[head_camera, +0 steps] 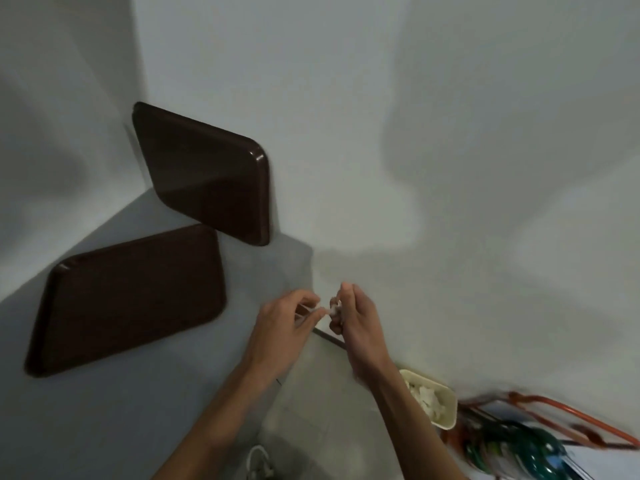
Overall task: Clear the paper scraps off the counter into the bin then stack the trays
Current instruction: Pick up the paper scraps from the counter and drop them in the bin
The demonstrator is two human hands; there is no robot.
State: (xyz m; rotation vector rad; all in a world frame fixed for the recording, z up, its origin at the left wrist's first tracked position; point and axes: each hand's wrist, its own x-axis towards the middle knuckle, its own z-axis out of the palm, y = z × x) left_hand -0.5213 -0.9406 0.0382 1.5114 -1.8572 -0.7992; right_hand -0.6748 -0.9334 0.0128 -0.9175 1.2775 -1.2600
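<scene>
Just past the counter's (166,393) edge, the two hands meet. The left hand (280,323) pinches white paper scraps (334,309) between thumb and curled fingertips, and the right hand (356,323) curls its fingers round the same small white wad, the two hands nearly touching. Below the right forearm sits a cream bin (449,396) with more white scraps inside. On the grey counter a brown tray (128,299) lies flat; a second brown tray (204,174) beyond it seems to lean against the wall. A blurred orange frame (561,407) shows at lower right.
</scene>
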